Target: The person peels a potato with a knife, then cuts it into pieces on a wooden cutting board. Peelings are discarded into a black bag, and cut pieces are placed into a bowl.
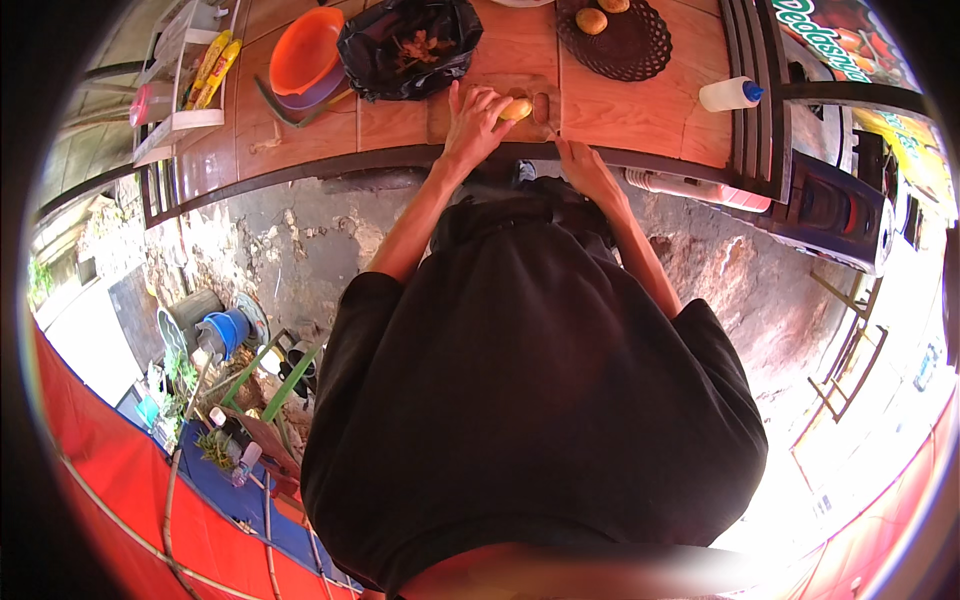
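A peeled yellow potato [516, 109] lies on a wooden cutting board [439, 124] near the table's front edge. The fingers of my left hand [474, 124] are spread over the board, with thumb and fingertips at the potato's left side. My right hand [583, 163] is curled at the board's right front corner around a thin tool, apparently a knife [554, 133]; its blade is hardly visible. Behind the board stands an opened black plastic bag [367, 52] with brown peelings [424, 49] inside. Two unpeeled potatoes [591, 21] sit on a dark openwork plastic plate [626, 56].
Left of the bag, an orange basin [304, 52] is stacked on a purple one [319, 105]. A white squeeze bottle [724, 95] with a blue cap is on the right. A white rack [180, 135] holds yellow packets [214, 71]. A dark frame edges the tiled table [637, 124].
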Demonstrator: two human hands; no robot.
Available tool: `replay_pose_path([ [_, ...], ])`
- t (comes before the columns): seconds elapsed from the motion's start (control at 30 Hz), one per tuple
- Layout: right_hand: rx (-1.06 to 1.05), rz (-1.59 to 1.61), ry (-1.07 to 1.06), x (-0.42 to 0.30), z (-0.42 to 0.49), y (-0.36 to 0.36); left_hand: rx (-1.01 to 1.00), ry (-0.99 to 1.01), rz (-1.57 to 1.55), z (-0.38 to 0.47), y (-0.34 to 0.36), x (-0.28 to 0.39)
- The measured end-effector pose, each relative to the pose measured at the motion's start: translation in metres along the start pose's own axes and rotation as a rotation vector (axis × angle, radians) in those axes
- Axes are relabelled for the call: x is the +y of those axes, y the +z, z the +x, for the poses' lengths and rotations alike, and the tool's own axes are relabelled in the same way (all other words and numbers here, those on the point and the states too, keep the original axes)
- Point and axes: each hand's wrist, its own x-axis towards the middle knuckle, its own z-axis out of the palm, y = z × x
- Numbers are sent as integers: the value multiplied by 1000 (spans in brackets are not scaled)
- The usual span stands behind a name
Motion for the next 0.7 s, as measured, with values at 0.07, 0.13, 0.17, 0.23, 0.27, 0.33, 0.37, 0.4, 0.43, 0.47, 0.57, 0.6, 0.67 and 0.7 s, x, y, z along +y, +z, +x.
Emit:
replay_pose_path([
  [0.07, -11, -4, -8, 2, 8, 3, 29, -12, 0, 0, 1, -1],
  [0.13, 21, -16, -92, 3, 14, 5, 49, -23, 4, 2, 2, -2],
  [0.17, 26, -24, -97, 4, 16, 5, 53, -30, 5, 2, 2, -1],
  [0.23, 23, -33, -51, 6, 19, 6, 61, -48, 14, 3, 2, 0],
  [0.27, 25, -23, -47, 7, 20, 5, 65, -57, 20, 4, 2, 1],
  [0.33, 61, -116, -186, 9, 20, 4, 70, -75, 24, 6, 3, 4],
  [0.37, 82, -152, -273, 10, 19, 3, 68, -84, 23, 7, 3, 5],
  [0.4, 147, -212, -383, 10, 17, 3, 59, -93, 21, 7, 3, 6],
  [0.43, 213, -272, -493, 9, 16, 2, 62, -99, 19, 6, 4, 7],
  [0.47, 270, -321, -580, 8, 15, 1, 62, -104, 19, 7, 4, 8],
  [0.57, 30, 113, -65, 3, 8, -1, 85, -98, 0, 7, 5, 9],
  [0.6, 25, 90, -29, 0, 7, -1, 98, -92, -7, 7, 5, 8],
  [0.67, 38, 88, -41, -5, 4, 1, 108, -78, 26, 7, 6, 7],
  [0.7, 45, 83, -52, -8, 3, 2, 114, -70, 44, 8, 6, 7],
])
